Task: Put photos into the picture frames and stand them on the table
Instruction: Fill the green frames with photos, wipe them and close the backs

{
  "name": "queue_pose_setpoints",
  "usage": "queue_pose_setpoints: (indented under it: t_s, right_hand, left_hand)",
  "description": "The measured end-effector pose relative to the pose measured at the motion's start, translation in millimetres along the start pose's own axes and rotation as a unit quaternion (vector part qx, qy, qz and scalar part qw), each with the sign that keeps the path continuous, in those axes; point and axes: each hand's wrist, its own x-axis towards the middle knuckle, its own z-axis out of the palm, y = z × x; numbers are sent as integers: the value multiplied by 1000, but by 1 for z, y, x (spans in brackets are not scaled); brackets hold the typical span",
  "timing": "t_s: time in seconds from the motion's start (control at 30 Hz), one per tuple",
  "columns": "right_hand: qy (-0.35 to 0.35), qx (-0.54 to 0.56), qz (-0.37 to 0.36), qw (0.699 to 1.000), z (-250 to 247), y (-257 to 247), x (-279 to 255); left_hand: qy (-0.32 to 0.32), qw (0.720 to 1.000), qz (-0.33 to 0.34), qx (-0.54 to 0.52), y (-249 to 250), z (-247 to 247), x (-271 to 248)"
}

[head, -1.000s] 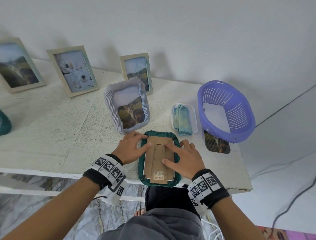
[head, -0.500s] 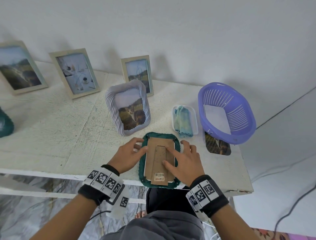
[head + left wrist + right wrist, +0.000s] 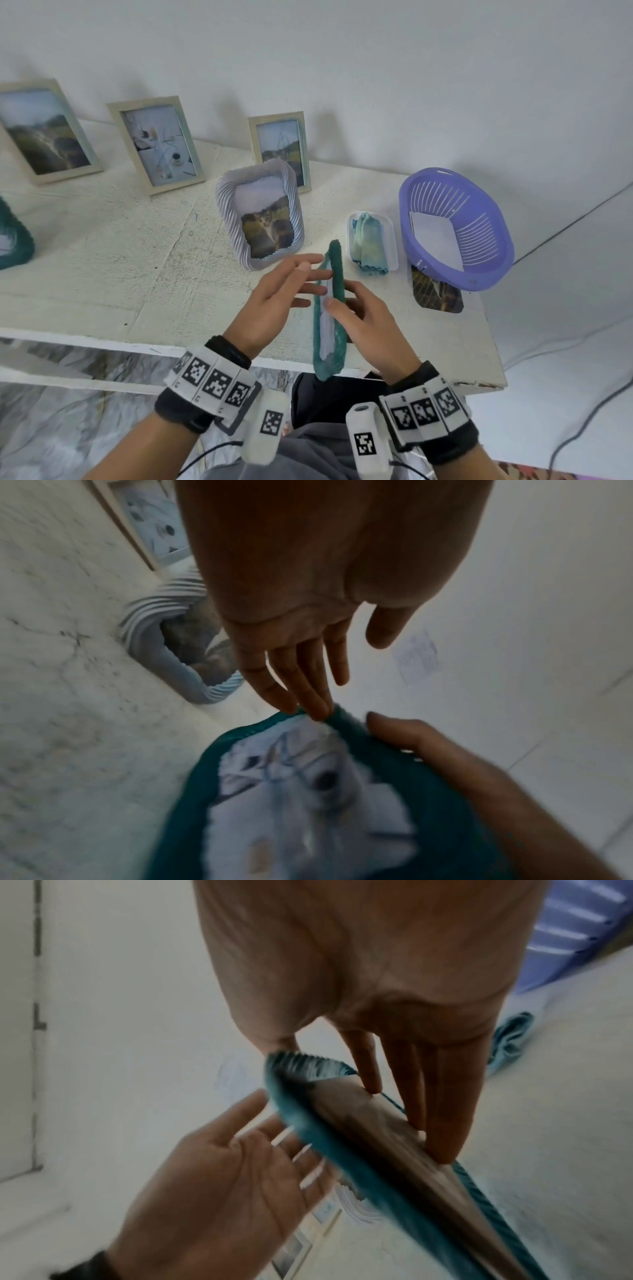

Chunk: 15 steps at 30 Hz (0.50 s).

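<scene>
1. Head view: a white wall backs a worn white table (image 3: 102, 274).
2. Head view: the teal frame (image 3: 334, 308) is held on edge above the table's near edge, between the two hands.
3. Head view: the right hand (image 3: 363, 329) grips it, thumb on the picture side and fingers behind.
4. Head view: the left hand (image 3: 274, 301) is spread, its straight fingertips touching the frame's rim; it grasps nothing.
5. Head view: beyond the left fingertips stands a lilac ribbed frame (image 3: 260, 216) holding a cat photo.
6. Head view: beyond the right fingers, a white tray (image 3: 390, 240) contains a folded blue-green cloth (image 3: 368, 243).
7. Head view: right of the tray, a purple basket (image 3: 479, 205) holds a white sheet (image 3: 436, 240); a loose photo (image 3: 436, 296) lies partly under its near rim.
8. Head view: three framed photos (image 3: 157, 144) stand along the wall.
9. Left wrist view: the straight fingertips (image 3: 315, 704) touch the teal rim; a pale, blurred picture fills the frame.
10. Right wrist view: the fingers (image 3: 441, 1123) press the brown backing board (image 3: 383, 1139).
</scene>
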Motion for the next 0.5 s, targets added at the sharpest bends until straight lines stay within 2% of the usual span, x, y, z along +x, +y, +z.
queue_pose_setpoints:
  t_s: [0.1, 0.17, 0.23, 0.3, 0.37, 0.5]
  right_hand:
    - [33, 54, 2, 998, -7, 7, 2]
    - [41, 91, 17, 995, -12, 17, 5]
    - [44, 81, 30, 995, -14, 32, 10]
    - [52, -26, 24, 998, -17, 47, 17]
    - [44, -153, 15, 987, -18, 58, 22]
    - [50, -352, 21, 934, -17, 63, 27]
  left_hand:
    - [-13, 985, 42, 168, -33, -11, 8]
    - [-12, 956, 45, 288, -57, -23, 11]
    - [-23, 932, 51, 359, -76, -35, 10]
    - [-30, 913, 62, 402, -91, -44, 9]
    - [-39, 894, 84, 438, -101, -48, 7]
    - [-43, 860, 88, 501, -109, -54, 8]
